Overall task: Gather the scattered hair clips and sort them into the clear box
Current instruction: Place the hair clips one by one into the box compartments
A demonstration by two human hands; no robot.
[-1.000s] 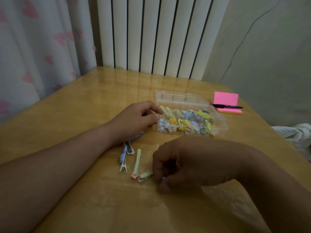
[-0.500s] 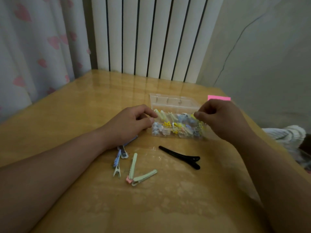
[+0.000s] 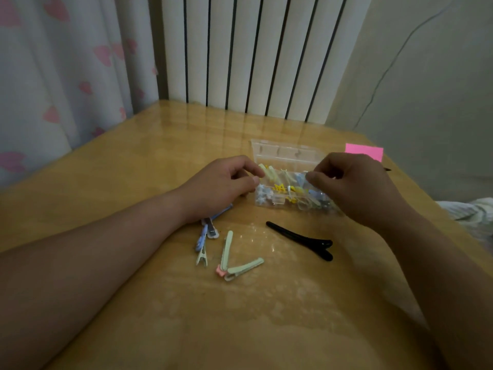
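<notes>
Clear box [image 3: 282,153] on counter [image 3: 128,182], already well filled. Left hand [image 3: 226,182] grips its left end; right hand [image 3: 354,188] pinched over contents, holding clip or not unclear. Left to gather: black clip [image 3: 301,240], green clips [image 3: 244,268], blue clips [image 3: 204,235]

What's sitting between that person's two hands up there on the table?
The clear box, open and holding small coloured clips, sits between the left hand and right hand, as the head view shows.
</notes>
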